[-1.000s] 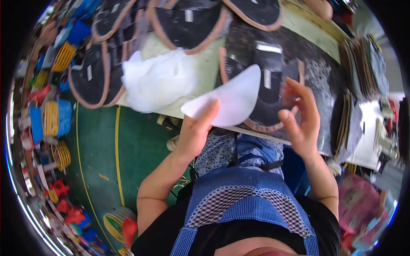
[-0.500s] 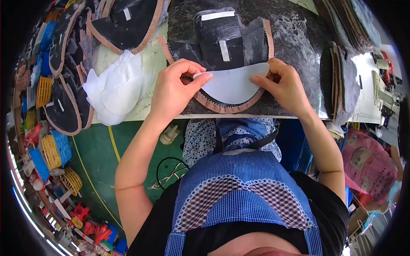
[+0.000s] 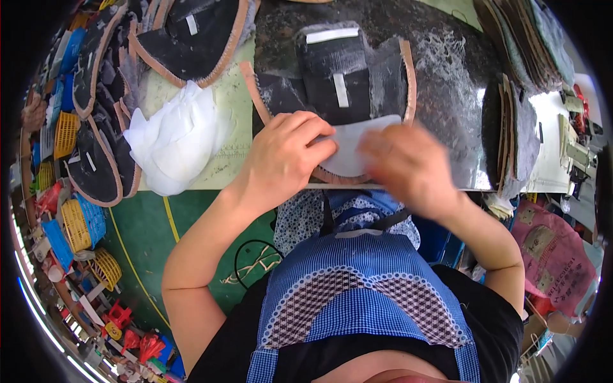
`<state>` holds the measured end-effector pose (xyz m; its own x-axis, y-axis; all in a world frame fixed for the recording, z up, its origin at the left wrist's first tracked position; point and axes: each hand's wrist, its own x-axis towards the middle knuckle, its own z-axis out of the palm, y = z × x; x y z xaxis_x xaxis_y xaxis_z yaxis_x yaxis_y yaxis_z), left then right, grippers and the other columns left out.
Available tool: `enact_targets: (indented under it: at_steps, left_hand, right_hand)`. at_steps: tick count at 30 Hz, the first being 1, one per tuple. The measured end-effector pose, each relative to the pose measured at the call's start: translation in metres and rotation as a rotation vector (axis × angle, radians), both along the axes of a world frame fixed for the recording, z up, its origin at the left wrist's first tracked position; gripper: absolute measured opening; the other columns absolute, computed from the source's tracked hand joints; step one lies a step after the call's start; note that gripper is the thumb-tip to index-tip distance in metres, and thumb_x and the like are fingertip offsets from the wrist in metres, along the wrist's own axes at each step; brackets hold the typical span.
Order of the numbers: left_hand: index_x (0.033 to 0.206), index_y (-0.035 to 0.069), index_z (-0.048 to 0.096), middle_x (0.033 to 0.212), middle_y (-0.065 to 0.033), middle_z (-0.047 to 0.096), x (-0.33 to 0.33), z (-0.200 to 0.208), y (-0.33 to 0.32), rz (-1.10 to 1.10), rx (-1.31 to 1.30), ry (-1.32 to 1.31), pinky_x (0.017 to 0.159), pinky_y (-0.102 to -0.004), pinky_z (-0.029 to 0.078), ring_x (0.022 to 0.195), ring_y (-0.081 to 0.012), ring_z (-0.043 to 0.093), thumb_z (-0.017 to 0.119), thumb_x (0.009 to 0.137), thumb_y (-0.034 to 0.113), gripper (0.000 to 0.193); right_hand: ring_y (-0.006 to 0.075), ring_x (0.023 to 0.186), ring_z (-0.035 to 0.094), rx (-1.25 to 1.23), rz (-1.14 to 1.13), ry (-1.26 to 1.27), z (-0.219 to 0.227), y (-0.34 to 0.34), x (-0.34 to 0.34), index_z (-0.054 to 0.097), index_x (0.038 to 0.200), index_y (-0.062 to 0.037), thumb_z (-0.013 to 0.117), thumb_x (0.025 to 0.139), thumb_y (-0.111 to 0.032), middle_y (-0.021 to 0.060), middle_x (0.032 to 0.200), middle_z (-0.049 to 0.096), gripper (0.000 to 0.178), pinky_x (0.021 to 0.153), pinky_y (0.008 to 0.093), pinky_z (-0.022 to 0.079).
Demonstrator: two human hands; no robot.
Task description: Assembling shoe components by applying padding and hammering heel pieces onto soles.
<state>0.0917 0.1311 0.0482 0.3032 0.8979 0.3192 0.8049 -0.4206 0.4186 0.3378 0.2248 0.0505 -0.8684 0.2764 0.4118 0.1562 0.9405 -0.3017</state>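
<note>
A dark shoe upper [image 3: 389, 83] with a tan gathered edge lies at the table's front, two white strips stuck on its black lining. Over its rounded near end sits a white half-moon stiffener piece [image 3: 348, 152]. My left hand [image 3: 281, 156] is closed at the left end of that piece, fingers bent together and pressing it to the upper. Across its right part is my right hand [image 3: 408, 163], smeared by motion; its fingers cannot be made out, and it hides that side of the piece.
To the left lies a heap of white stiffener pieces [image 3: 175, 143]. More dark uppers [image 3: 191, 41] are spread at the far left. Stacked fuzzy grey pieces [image 3: 517, 137] stand at the right, and loose fluff [image 3: 444, 54] clings to the dark board.
My right hand has left the piece's right corner and moved inward and nearer over it. My left hand has shifted inward along the piece. The upper has come slightly nearer.
</note>
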Motion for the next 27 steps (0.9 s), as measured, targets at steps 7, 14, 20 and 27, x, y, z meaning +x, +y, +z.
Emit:
enact_targets:
  at_steps: [7, 14, 20, 27]
  left_hand:
    - [0.124, 0.005, 0.058, 0.089, -0.0072, 0.071, -0.036, -0.004, 0.080, 0.511, -0.173, -0.619, 0.071, -0.0323, 0.055, 0.078, -0.0194, 0.069, 0.077, 0.089, 0.021, 0.043]
    - [0.126, 0.004, 0.053, 0.090, -0.0037, 0.068, -0.028, -0.014, 0.072, 0.579, -0.338, -0.948, 0.074, -0.0235, 0.051, 0.080, -0.0089, 0.063, 0.080, 0.089, 0.014, 0.047]
    - [0.121, 0.006, 0.055, 0.098, -0.0049, 0.070, -0.010, 0.001, 0.074, 0.537, -0.165, -1.484, 0.085, -0.0288, 0.053, 0.090, -0.0116, 0.065, 0.079, 0.088, 0.008, 0.041]
    - [0.111, 0.004, 0.062, 0.105, -0.0047, 0.068, -0.002, 0.022, 0.081, 0.618, -0.076, -1.701, 0.085, -0.0264, 0.052, 0.094, -0.0136, 0.064, 0.062, 0.086, -0.002, 0.026]
  right_hand:
    - [0.0160, 0.075, 0.068, -0.656, -0.419, 0.108, 0.008, 0.089, -0.054, 0.069, 0.112, 0.0010, 0.071, 0.093, -0.018, 0.0117, 0.092, 0.072, 0.028, 0.065, 0.0300, 0.054]
    - [0.0091, 0.068, 0.064, -1.165, -0.438, 0.086, 0.007, 0.097, -0.072, 0.066, 0.113, 0.0051, 0.067, 0.098, -0.023, 0.0053, 0.087, 0.067, 0.032, 0.054, 0.0228, 0.046]
    - [0.0046, 0.061, 0.059, -1.324, -0.368, 0.216, 0.027, 0.091, -0.080, 0.069, 0.103, 0.0016, 0.068, 0.099, -0.023, 0.0000, 0.075, 0.064, 0.025, 0.051, 0.0204, 0.041]
    - [0.0003, 0.063, 0.050, -1.090, -0.212, 0.480, 0.027, 0.092, -0.102, 0.066, 0.095, 0.0037, 0.057, 0.093, -0.003, -0.0031, 0.069, 0.061, 0.012, 0.053, 0.0219, 0.039]
